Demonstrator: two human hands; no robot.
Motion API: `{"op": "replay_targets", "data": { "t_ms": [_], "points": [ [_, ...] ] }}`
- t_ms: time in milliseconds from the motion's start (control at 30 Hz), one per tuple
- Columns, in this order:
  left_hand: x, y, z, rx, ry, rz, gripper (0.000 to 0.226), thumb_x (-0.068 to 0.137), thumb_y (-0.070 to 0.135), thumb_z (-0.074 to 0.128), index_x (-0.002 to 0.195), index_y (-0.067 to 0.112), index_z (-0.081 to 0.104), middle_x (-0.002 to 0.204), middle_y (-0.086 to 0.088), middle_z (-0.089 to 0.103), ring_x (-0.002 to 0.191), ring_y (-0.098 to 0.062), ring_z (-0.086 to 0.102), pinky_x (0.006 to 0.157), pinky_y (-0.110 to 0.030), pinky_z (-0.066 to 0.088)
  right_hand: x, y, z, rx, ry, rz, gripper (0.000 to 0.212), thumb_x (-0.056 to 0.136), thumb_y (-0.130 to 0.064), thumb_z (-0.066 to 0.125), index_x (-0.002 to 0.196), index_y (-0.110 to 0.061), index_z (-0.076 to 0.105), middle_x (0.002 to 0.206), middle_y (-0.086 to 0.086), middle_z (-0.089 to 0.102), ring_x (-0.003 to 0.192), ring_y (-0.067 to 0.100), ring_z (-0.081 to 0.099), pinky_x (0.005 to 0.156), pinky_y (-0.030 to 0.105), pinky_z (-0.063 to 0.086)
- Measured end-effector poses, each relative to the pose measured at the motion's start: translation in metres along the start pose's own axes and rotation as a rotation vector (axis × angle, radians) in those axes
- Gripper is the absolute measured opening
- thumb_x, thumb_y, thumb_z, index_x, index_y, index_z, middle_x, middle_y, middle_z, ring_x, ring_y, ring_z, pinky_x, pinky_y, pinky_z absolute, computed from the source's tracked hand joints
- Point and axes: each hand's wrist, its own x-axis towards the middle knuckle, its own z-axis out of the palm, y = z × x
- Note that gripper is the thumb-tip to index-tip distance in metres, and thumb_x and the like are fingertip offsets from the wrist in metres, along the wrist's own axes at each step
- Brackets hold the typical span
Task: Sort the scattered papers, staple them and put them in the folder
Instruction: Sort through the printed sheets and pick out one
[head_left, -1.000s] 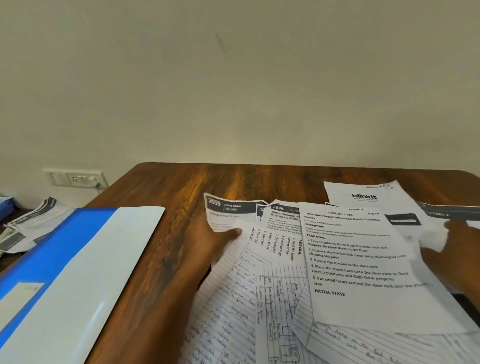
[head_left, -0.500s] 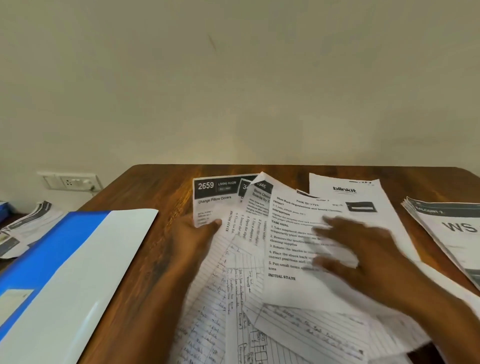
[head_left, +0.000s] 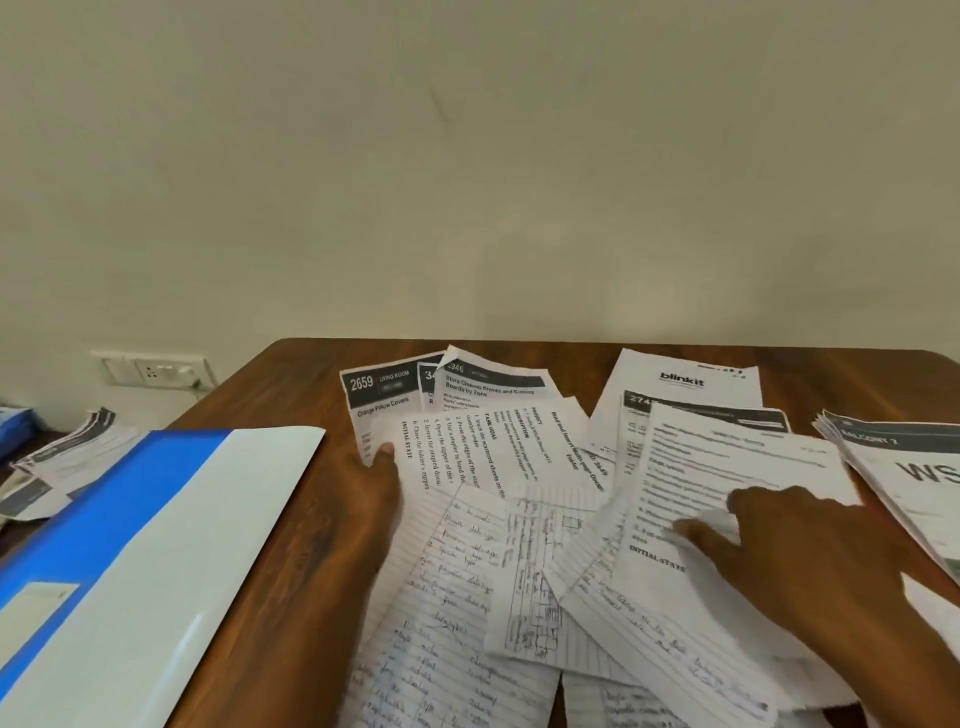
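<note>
1. Scattered papers (head_left: 519, 519): a loose fan of printed and handwritten sheets spread over the middle of the wooden desk (head_left: 291, 519), overlapping at odd angles. Some far edges curl up off the surface.
2. Left hand (head_left: 376, 483): at the left edge of the fan, thumb on top of a printed sheet (head_left: 467, 447) and the fingers hidden beneath it, so it appears to pinch that sheet's margin.
3. Right hand (head_left: 795, 561): fingers spread and fairly straight, resting flat on a blurred printed page (head_left: 727, 467) at the right of the fan; it presses rather than grips.
4. Folder (head_left: 156, 545): blue and white, lying closed on the desk's left side, well apart from the fan; its glossy cover looks stiff and slick.
5. Second stack (head_left: 893, 467): printed sheets at the desk's right edge, just beside the fan.
6. Handling, as a judgement: single sheets are light, limp and prone to slide over one another and crease. Hold is best taken at a margin or corner between thumb and fingers, while a flat palm gathers the rest; edges should be squared against the desk before stapling.
7. No stapler can be seen.
</note>
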Motion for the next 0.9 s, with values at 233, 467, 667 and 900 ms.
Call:
{"op": "replay_targets", "data": {
  "t_ms": [233,467,667,900],
  "points": [
    [-0.003,0.0,0.003,-0.066,0.075,0.002,0.037,0.11,0.02,0.053,0.145,0.009,0.056,0.142,-0.016,0.065,0.125,-0.036,0.065,0.09,-0.031,0.042,-0.003,-0.019,0.003,0.297,0.058,-0.104,0.069,0.081,-0.083,0.046,0.123,-0.034,0.07,0.124,-0.013,0.071,0.107,0.01,0.067,0.086,0.032,0.051],
    [-0.027,0.016,0.003,0.092,0.073,0.044,0.038,0.114,0.021,0.043,0.143,0.001,0.056,0.144,-0.02,0.061,0.131,-0.037,0.057,0.074,-0.013,0.03,-0.019,-0.053,0.013,0.386,-0.34,-0.401,0.083,0.086,-0.092,0.024,0.157,-0.05,0.028,0.17,-0.017,0.014,0.156,0.004,0.011,0.127,0.042,0.011],
    [0.002,0.002,-0.011,0.195,0.154,0.165,0.034,0.093,0.013,0.079,0.125,0.005,0.068,0.122,-0.013,0.075,0.107,-0.026,0.072,0.062,-0.009,0.038,-0.012,-0.05,0.016,0.422,-0.18,-0.355,0.09,0.079,-0.098,0.016,0.127,-0.043,0.068,0.141,-0.023,0.06,0.131,-0.003,0.049,0.114,0.037,0.032],
    [0.01,0.003,-0.021,0.334,0.293,0.254,0.03,0.104,0.023,0.066,0.111,-0.004,0.075,0.112,-0.025,0.076,0.09,-0.038,0.069,0.089,-0.039,0.048,-0.012,-0.05,0.013,0.425,-0.235,-0.332,0.09,0.077,-0.097,0.016,0.132,-0.044,0.064,0.146,-0.026,0.053,0.135,-0.005,0.042,0.115,0.032,0.026]
  ]
}}
